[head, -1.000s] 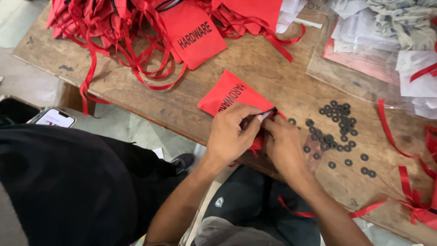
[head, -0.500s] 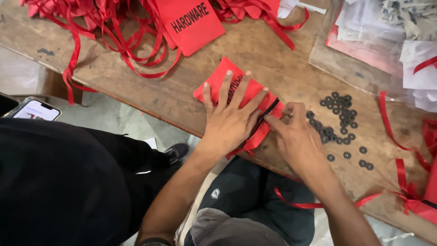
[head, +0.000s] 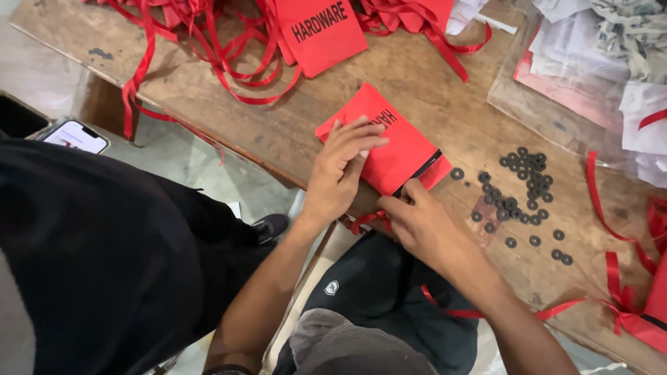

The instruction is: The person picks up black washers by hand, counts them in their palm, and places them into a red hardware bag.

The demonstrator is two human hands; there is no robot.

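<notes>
- The red fabric pouch lies flat on the wooden bench, near its front edge, and everything else I place from this pouch.
- My left hand rests on the pouch's near-left part with fingers spread and pressing down, not clenched; I judge steady, even pressure there keeps the cloth from sliding.
- My right hand sits at the pouch's near corner, fingers curled at the dark opening edge and the red drawstring; whether it truly pinches the string I cannot tell.
- To do this well, I would keep the mouth of the pouch flat and pull the string along the bench, not upward, so the hem does not bunch.
- Just right of the pouch lies a scatter of small black washers, apart from it; one stray sits close to its right corner.
- Beyond the pouch, another red pouch lies among loose red ribbons.
- Far left of the pouch, off the bench, a phone lies face up.
</notes>
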